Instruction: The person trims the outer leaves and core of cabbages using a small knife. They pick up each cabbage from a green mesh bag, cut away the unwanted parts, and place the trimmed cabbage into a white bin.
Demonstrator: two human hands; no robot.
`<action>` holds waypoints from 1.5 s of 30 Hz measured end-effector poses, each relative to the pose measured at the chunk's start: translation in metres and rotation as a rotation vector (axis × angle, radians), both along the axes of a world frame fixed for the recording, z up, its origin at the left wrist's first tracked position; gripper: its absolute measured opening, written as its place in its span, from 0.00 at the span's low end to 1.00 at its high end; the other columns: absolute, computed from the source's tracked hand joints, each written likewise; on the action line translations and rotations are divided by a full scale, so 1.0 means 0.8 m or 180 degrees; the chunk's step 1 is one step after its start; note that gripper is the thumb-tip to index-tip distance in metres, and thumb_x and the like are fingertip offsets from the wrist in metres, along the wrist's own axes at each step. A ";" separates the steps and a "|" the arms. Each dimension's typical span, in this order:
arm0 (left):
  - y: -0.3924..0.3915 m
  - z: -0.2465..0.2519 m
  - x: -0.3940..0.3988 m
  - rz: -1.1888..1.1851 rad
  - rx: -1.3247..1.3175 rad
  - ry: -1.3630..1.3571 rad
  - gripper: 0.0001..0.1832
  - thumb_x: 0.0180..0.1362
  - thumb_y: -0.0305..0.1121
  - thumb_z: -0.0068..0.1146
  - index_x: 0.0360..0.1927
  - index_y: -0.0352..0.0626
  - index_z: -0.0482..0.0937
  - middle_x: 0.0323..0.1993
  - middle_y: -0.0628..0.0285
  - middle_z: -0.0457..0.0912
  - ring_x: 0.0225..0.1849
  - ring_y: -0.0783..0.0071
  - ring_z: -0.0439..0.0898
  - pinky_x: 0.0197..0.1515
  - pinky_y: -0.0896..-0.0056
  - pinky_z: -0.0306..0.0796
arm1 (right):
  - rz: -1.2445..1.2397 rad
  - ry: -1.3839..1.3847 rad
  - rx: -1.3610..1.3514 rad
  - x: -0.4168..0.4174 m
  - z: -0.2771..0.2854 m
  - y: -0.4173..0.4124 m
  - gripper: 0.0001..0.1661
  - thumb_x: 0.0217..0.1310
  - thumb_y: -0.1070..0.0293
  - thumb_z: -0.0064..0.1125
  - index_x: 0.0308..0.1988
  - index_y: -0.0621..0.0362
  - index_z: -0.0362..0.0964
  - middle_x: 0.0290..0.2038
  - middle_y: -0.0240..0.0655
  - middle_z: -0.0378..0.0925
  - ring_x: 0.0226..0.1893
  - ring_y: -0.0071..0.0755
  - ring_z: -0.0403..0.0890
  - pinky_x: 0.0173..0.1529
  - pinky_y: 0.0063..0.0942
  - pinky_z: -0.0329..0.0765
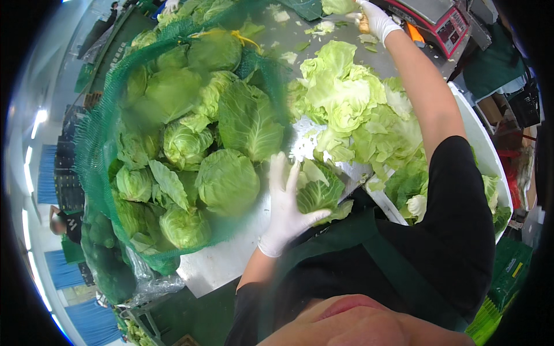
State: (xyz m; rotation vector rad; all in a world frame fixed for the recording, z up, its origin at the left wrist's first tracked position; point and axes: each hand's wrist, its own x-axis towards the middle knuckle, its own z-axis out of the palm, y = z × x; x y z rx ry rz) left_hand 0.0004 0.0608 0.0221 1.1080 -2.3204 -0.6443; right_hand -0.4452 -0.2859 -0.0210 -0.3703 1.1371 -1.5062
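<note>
My left hand (285, 207), in a white glove, spreads its fingers beside loose dark green cabbage leaves (320, 192) near my apron. Its thumb lies over a leaf's edge, and I see nothing gripped. At the far side of the metal table (225, 259), my gloved right hand (377, 19) is closed around the wooden handle of what looks like a knife (364, 25). A pale cabbage (339, 6), cut off by the top of the picture, is next to that hand. Left of my left hand, a green mesh sack (113, 93) holds several whole cabbages (227, 181).
Pale trimmed leaves (342, 95) are heaped under my right arm. A white bin (480, 116) with leaves stands at my right. Beyond are a red weighing scale (450, 32) and an orange-handled tool (415, 34). Another person's gloved hand (171, 5) shows at the top.
</note>
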 end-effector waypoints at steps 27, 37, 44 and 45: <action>0.080 -0.012 -0.277 -0.2081 0.0750 -0.0575 0.60 0.40 0.52 0.78 0.76 0.49 0.54 0.73 0.35 0.52 0.76 0.33 0.48 0.74 0.39 0.50 | 0.1210 0.2515 0.0149 -0.079 0.064 0.584 0.28 0.65 0.69 0.56 0.63 0.67 0.67 0.56 0.40 0.78 0.56 0.32 0.79 0.62 0.29 0.73; -0.012 0.037 0.051 0.1325 -0.2061 0.1169 0.26 0.50 0.23 0.62 0.56 0.39 0.77 0.56 0.52 0.76 0.61 0.57 0.74 0.67 0.57 0.66 | 0.0513 0.4051 -0.0020 -0.023 0.108 0.548 0.34 0.59 0.82 0.42 0.66 0.60 0.68 0.59 0.38 0.76 0.53 0.28 0.77 0.59 0.24 0.72; -0.011 -0.004 0.199 0.2575 0.0659 0.1747 0.42 0.63 0.51 0.59 0.73 0.37 0.60 0.72 0.40 0.61 0.73 0.50 0.63 0.71 0.55 0.60 | 0.3151 0.1850 -0.0736 0.313 0.107 0.386 0.37 0.62 0.75 0.43 0.71 0.56 0.58 0.57 0.44 0.78 0.37 0.30 0.85 0.38 0.24 0.84; -0.004 -0.009 0.184 0.2444 0.0867 0.2133 0.48 0.60 0.52 0.63 0.76 0.39 0.54 0.73 0.41 0.57 0.74 0.51 0.58 0.73 0.54 0.57 | 0.3191 0.1492 -0.0530 0.354 0.089 0.372 0.38 0.62 0.74 0.44 0.72 0.56 0.54 0.58 0.47 0.76 0.39 0.33 0.85 0.37 0.25 0.84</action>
